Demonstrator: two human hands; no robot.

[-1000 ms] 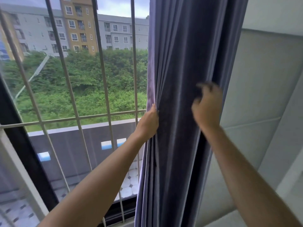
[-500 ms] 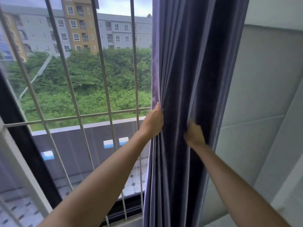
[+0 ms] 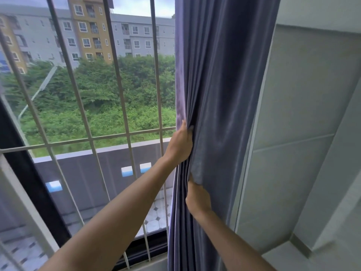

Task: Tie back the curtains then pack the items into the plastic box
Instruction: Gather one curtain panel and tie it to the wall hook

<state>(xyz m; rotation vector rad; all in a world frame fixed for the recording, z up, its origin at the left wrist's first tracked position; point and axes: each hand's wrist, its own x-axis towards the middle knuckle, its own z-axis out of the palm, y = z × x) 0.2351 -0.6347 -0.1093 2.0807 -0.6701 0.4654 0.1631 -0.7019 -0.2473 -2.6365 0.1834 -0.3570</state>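
We see one purple-grey curtain (image 3: pixel 218 94) hanging in gathered folds at the right side of a window, between the barred glass and a pale wall (image 3: pixel 304 133). No container appears in view, so the plastic box cannot be described. Two bare arms reach up to the cloth. The left hand (image 3: pixel 180 144) grips the curtain's left edge, its fingers (image 3: pixel 188 132) curled around the bunched folds. The right hand (image 3: pixel 197 200) sits just below it, fingers tucked into the fabric and pinching a fold, though most of them are hidden by the cloth. White window bars (image 3: pixel 121 90) cross the glass, with green trees (image 3: pixel 101 98) and apartment blocks (image 3: pixel 88 36) beyond. Compared with half a second ago, the right hand has dropped lower and shifted left, closer beneath the left hand, while the left hand has kept its hold.
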